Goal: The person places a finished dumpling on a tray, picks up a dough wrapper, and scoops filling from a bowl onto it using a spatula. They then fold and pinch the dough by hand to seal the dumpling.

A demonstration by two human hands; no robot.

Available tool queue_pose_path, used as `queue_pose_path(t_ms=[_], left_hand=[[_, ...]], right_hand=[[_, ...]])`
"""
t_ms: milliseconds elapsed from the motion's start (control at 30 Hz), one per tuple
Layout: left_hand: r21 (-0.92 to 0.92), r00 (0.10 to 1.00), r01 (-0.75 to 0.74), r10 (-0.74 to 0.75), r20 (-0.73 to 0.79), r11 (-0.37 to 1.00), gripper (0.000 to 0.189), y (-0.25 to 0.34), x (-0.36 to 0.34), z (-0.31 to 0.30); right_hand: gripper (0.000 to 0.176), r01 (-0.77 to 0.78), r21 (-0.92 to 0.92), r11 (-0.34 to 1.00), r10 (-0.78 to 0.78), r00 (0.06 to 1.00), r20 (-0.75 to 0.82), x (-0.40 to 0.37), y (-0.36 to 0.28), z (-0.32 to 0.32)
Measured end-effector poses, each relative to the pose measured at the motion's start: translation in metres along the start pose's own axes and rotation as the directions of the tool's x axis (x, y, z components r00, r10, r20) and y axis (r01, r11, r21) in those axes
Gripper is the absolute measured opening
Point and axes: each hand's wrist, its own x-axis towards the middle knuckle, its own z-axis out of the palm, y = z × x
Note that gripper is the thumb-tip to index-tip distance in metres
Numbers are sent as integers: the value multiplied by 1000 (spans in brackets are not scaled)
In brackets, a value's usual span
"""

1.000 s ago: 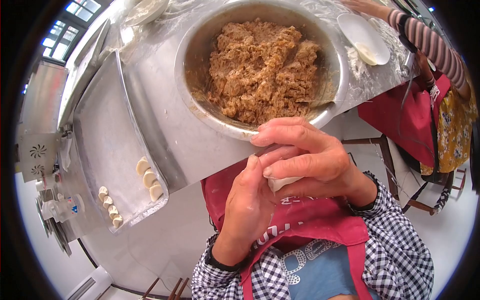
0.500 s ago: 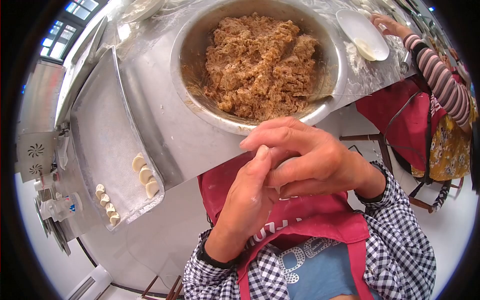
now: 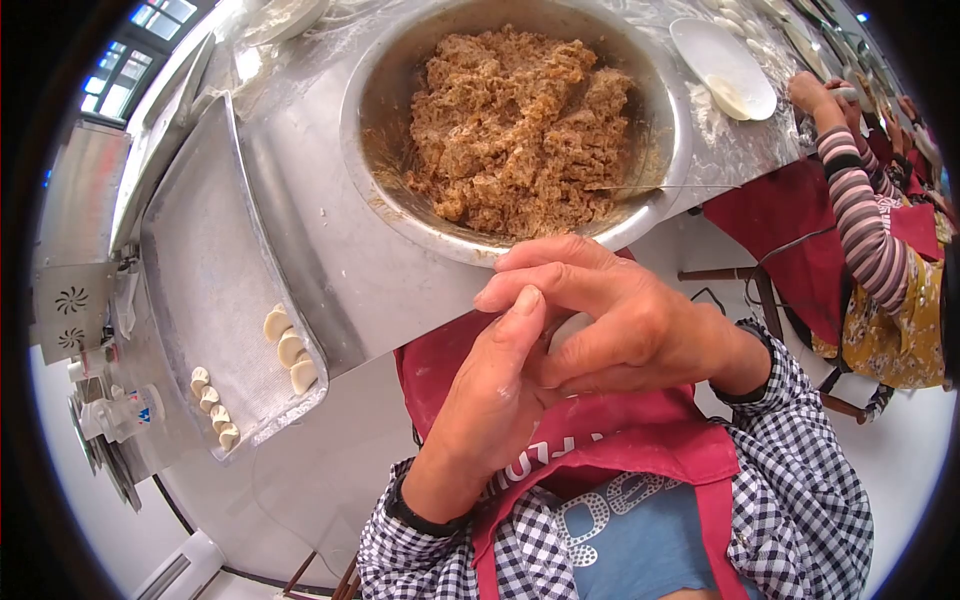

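Observation:
My left hand [image 3: 480,405] and my right hand [image 3: 625,320] are pressed together in front of the apron, just below the near rim of the metal bowl. Between them a pale dumpling [image 3: 568,328] shows only in part; the fingers hide the rest of it. My right fingers curl over it while my left thumb points up against them. Brown minced filling [image 3: 520,130] heaps up inside the large steel bowl [image 3: 365,165]. A thin stick or handle rests across the bowl's right rim.
At left lies a metal tray [image 3: 210,240] with finished dumplings [image 3: 290,348] in two short rows along its near end. A white oval dish [image 3: 705,50] with a dough wrapper [image 3: 728,98] stands on the floury table. Beyond it works another person in a striped sleeve [image 3: 850,200].
My hands stay joined, with only a slight shift of the fingers. The other person's hand has moved away from the white dish, toward the right.

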Motion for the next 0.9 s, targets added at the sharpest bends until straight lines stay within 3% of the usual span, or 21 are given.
queue_pose_path(t_ms=[200,367,633,733,800,900], left_hand=[[-28,998,-58,59,38,998,55,4,-3,2],[-58,985,47,-36,169,997,53,3,-3,-11],[-67,993,-12,20,117,998,56,3,-4,-2],[-86,991,-36,47,122,996,55,3,-6,-3],[-92,991,-53,64,118,994,54,4,-7,-3],[-144,986,-47,69,149,989,52,2,-6,-2]], right_hand=[[13,40,24,999,-41,999,32,-2,5,-2],[13,33,8,999,-33,999,15,1,2,-6],[18,72,20,997,-72,997,4,-1,6,-3],[17,41,31,999,-38,997,-64,1,2,-2],[18,-50,78,996,62,985,-162,0,-1,0],[23,39,31,999,-35,992,-119,-3,5,-7]])
